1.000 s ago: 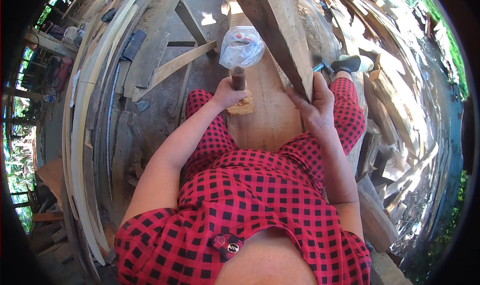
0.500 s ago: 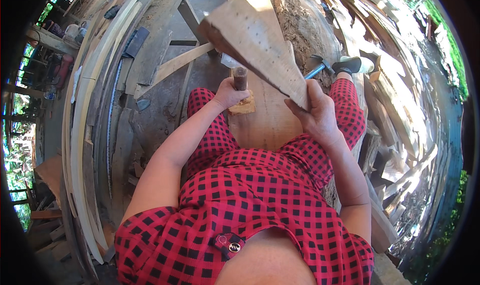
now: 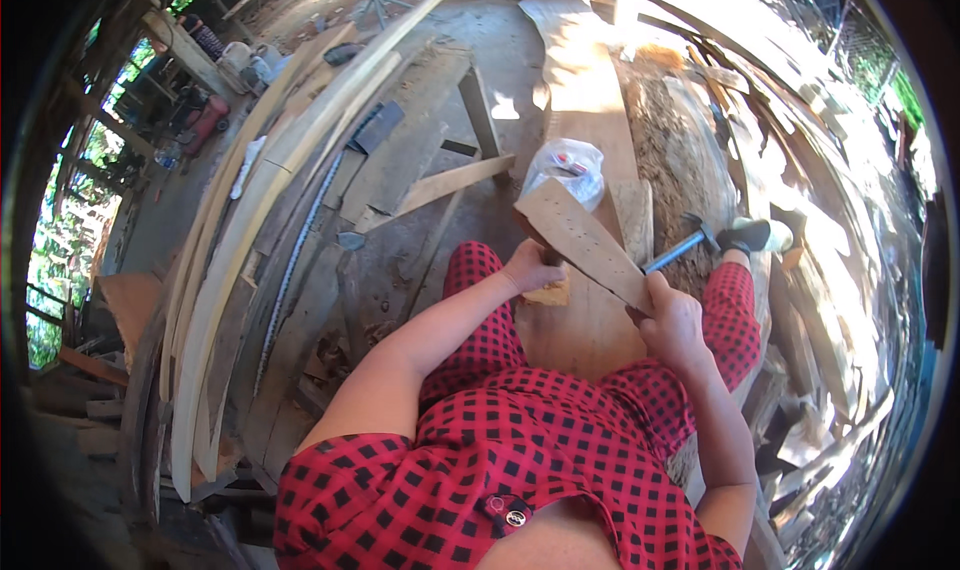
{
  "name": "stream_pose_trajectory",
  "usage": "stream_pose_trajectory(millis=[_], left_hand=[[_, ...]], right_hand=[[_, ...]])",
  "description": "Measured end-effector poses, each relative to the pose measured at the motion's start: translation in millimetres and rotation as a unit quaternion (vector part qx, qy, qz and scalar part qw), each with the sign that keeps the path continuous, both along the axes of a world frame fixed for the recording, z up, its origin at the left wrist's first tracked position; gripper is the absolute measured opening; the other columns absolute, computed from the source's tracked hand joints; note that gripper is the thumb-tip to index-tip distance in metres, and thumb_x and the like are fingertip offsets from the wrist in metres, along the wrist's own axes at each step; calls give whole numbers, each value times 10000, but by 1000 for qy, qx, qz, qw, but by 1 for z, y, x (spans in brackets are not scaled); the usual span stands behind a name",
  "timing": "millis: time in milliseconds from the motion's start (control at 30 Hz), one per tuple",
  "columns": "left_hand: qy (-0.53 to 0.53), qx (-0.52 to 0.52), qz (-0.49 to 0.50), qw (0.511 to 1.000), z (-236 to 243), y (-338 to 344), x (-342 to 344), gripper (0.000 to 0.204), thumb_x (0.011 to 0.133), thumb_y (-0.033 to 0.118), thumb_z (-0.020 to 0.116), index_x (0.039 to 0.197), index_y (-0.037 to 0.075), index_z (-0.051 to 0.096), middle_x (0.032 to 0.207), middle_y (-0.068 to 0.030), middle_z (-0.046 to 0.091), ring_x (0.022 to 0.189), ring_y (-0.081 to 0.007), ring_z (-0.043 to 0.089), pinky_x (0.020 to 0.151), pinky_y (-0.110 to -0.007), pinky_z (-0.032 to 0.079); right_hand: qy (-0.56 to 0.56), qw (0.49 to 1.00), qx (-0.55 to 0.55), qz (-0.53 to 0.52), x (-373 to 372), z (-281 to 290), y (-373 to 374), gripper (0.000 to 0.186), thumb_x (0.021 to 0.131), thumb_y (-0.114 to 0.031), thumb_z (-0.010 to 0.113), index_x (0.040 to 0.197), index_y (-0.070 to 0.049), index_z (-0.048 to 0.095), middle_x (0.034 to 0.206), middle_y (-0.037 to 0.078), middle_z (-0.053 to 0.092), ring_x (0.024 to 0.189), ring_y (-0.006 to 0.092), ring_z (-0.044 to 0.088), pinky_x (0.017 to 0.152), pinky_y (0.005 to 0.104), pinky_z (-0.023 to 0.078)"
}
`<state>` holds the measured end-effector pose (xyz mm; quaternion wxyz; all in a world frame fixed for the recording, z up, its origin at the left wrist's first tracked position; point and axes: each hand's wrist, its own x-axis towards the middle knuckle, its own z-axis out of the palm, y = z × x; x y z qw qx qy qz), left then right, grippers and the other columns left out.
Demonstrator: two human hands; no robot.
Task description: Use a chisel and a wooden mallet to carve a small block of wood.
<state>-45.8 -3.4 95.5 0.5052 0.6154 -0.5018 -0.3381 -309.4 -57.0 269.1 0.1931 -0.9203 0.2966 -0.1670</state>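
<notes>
My left hand [image 3: 528, 268] is closed round an upright tool with a thick, round brown handle. The board in front covers most of that handle now, and its lower end is out of sight. Under this fist lies a small yellowish wood block [image 3: 550, 293] on a wide plank [image 3: 578, 338] between my legs. In my right hand [image 3: 675, 320] I grip the narrow end of a flat, tapering wooden board [image 3: 588, 240] with small dark marks on its face. Its wide end is over the handle's top; whether they touch I cannot tell.
A clear plastic bag [image 3: 566, 170] of small things sits farther up the plank. A blue-handled hammer [image 3: 685, 247] lies near my right foot [image 3: 748, 235]. Long wood strips [image 3: 270, 185] and a long toothed saw blade [image 3: 297, 270] run along the left. Scrap wood [image 3: 815, 320] is heaped on the right.
The board has come down from a raised position onto or just above the handle in my left hand. The whole view has shifted, showing more of the plank and the plastic bag.
</notes>
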Motion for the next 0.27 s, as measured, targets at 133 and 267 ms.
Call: stream_pose_trajectory(millis=[133,267], left_hand=[[-43,71,1,997,14,6,-4,232,663,220,713,663,29,581,607,-64,586,596,-143,583,616,-310,473],[-98,92,2,991,29,7,1,265,685,270,689,670,20,602,676,-116,649,673,-242,634,685,-360,486]], right_hand=[[-49,991,107,-58,-2,22,-1,337,764,-185,714,975,-33,500,729,215,603,705,374,624,608,436,476],[-264,935,224,-69,4,21,6,369,797,-244,717,1040,-50,518,852,143,682,762,312,670,674,452,491]])
